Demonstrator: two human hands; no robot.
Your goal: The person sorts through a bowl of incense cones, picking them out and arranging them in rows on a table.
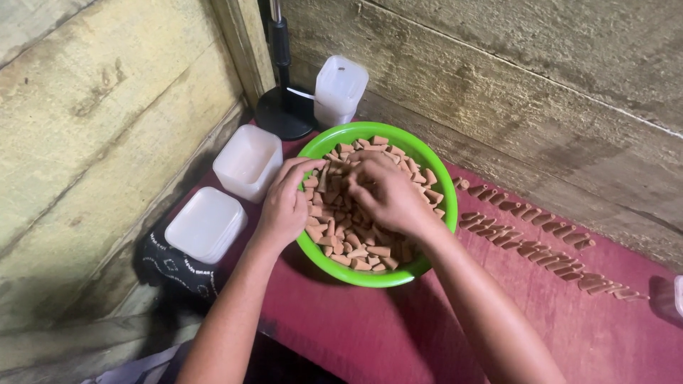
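Note:
A bright green bowl [427, 160] sits on a dark red table top and is filled with several small tan cone-shaped pieces [356, 245]. Both hands reach into it. My left hand [284, 203] rests over the bowl's left rim, fingers curled down among the cones. My right hand [388, 192] lies over the middle of the pile, fingers bent and pinching at cones near the left hand's fingertips. Whether either hand actually holds a cone is hidden by the fingers.
Two rows of the same cones [541, 235] stand lined up on the table to the right. Left of the bowl are an open white plastic tub [247, 162], a stack of white lids [206, 224], another tub [340, 89] and a black stand base [284, 114]. Wooden walls close in.

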